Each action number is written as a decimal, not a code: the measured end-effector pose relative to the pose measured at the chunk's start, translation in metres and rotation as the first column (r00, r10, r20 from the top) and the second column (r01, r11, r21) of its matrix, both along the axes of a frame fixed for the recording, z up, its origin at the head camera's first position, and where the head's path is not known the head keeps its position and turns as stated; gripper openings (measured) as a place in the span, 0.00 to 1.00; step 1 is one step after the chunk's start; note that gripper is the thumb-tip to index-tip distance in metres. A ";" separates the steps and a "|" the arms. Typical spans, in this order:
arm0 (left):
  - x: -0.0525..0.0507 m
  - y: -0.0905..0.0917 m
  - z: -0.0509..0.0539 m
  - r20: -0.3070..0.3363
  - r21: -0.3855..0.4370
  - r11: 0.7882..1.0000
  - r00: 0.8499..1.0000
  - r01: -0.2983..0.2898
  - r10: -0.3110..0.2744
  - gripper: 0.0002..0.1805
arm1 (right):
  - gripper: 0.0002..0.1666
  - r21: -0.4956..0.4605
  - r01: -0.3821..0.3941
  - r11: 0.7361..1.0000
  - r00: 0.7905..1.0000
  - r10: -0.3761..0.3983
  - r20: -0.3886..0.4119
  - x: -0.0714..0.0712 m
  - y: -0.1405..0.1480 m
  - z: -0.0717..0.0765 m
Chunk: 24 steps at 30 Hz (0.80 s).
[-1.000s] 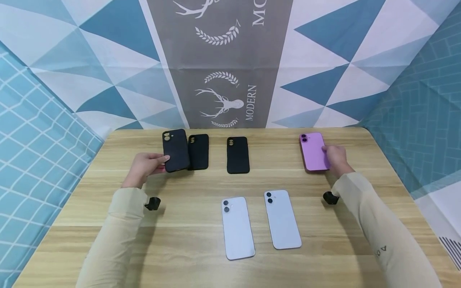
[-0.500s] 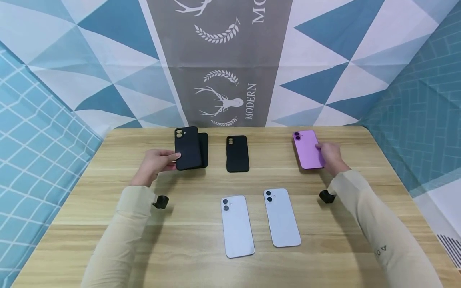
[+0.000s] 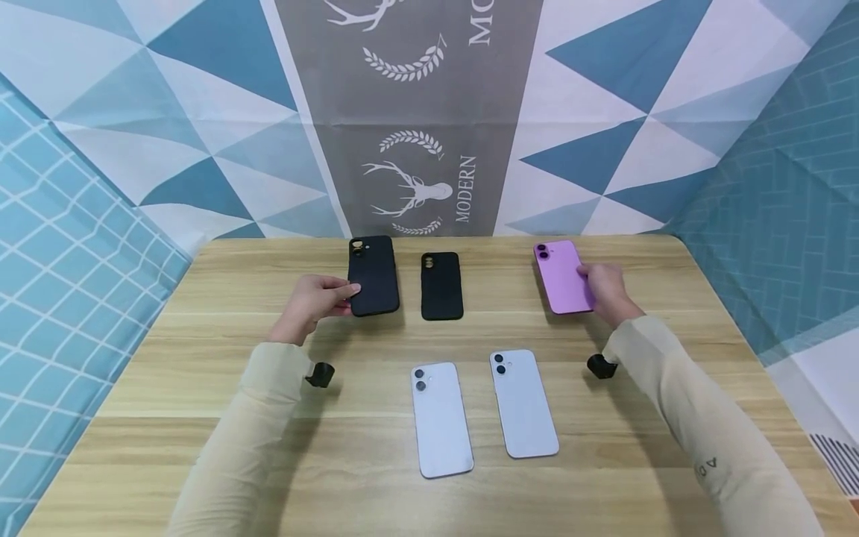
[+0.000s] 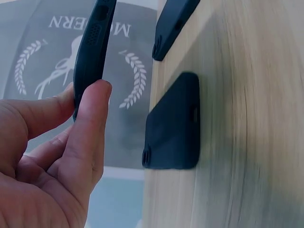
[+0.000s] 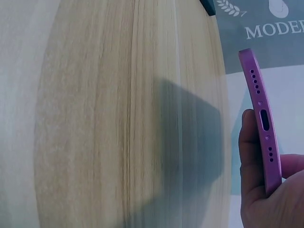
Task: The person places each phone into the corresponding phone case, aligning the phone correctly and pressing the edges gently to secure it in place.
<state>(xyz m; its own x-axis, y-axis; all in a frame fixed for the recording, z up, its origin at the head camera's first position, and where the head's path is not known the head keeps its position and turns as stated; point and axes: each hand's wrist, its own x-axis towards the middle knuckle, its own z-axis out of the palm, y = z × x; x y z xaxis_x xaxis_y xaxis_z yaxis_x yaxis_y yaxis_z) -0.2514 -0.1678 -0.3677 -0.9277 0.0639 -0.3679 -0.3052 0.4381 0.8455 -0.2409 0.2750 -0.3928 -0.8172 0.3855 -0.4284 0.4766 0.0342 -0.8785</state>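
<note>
My left hand [image 3: 315,298] pinches a black phone case [image 3: 373,276] by its left edge, thumb on the back. In the left wrist view the held case [image 4: 96,45] is raised off the table. A second phone case [image 4: 173,126] lies on the table there; in the head view the held one hides it. Another black phone case [image 3: 442,286] lies to the right. At the right, my right hand [image 3: 607,291] grips a purple phone [image 3: 564,277] by its right edge. The right wrist view shows the phone's bottom edge [image 5: 264,126] with its port, lifted above the table.
Two white phones, a left one [image 3: 442,421] and a right one [image 3: 524,403], lie camera side up in the middle of the wooden table [image 3: 376,492]. A patterned cloth backdrop [image 3: 584,89] rises behind the table's far edge.
My left hand has carried the black case to the right, over the second case. My right hand has shifted slightly left with the purple phone. The white phones have stayed put.
</note>
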 end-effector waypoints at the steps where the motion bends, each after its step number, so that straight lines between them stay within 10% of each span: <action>1: 0.000 0.002 0.000 0.004 0.001 1.000 1.000 0.001 -0.001 0.24 | 0.31 -0.002 -0.003 1.000 1.000 0.003 0.001 0.000 -0.001 0.000; 24: 0.000 0.054 -0.004 -0.025 0.118 0.993 0.999 0.026 -0.023 0.20 | 0.30 -0.051 -0.017 0.999 1.000 0.016 -0.024 -0.005 -0.020 0.005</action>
<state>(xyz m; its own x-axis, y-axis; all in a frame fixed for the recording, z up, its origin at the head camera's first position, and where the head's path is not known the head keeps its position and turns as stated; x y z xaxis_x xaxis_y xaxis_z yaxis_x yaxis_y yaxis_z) -0.2514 -0.1136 -0.3714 -0.9338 0.1285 -0.3340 -0.2745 0.3419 0.8988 -0.2457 0.2546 -0.3882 -0.8334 0.3502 -0.4276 0.4554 -0.0031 -0.8903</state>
